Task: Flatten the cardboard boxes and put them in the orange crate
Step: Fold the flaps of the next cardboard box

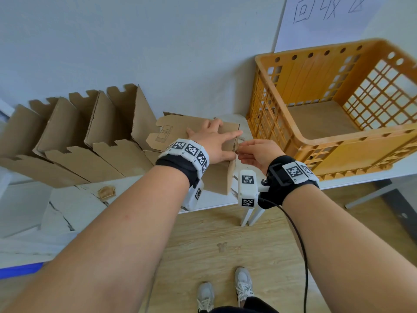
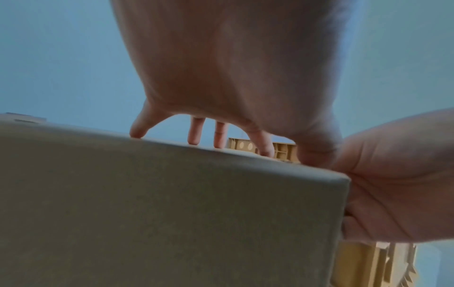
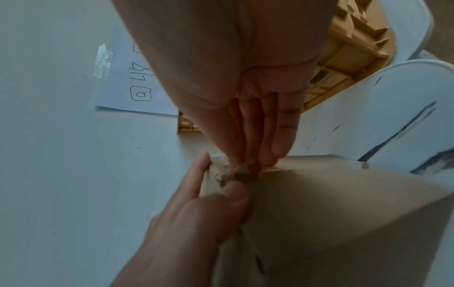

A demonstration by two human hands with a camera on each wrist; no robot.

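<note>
A closed brown cardboard box (image 1: 173, 132) stands on the white table, just left of the orange crate (image 1: 338, 141). My left hand (image 1: 216, 143) lies spread on the box's top, fingertips (image 2: 192, 139) pressing down and thumb at the right edge. My right hand (image 1: 257, 152) is at that same right edge. In the right wrist view its fingers (image 3: 258, 136) pinch a crumpled strip of brown tape (image 3: 233, 171) at the box's (image 3: 343, 213) seam, close to the left hand's thumb (image 3: 233, 194). A flat piece of cardboard (image 1: 320, 120) lies in the crate's bottom.
Several open cardboard boxes (image 1: 79, 132) stand in a row along the wall to the left. A tape scrap (image 1: 106, 192) lies on the marble-patterned table (image 1: 74, 204). A paper sign (image 1: 327, 16) hangs above the crate. A black cable (image 1: 302, 245) hangs from my right wrist.
</note>
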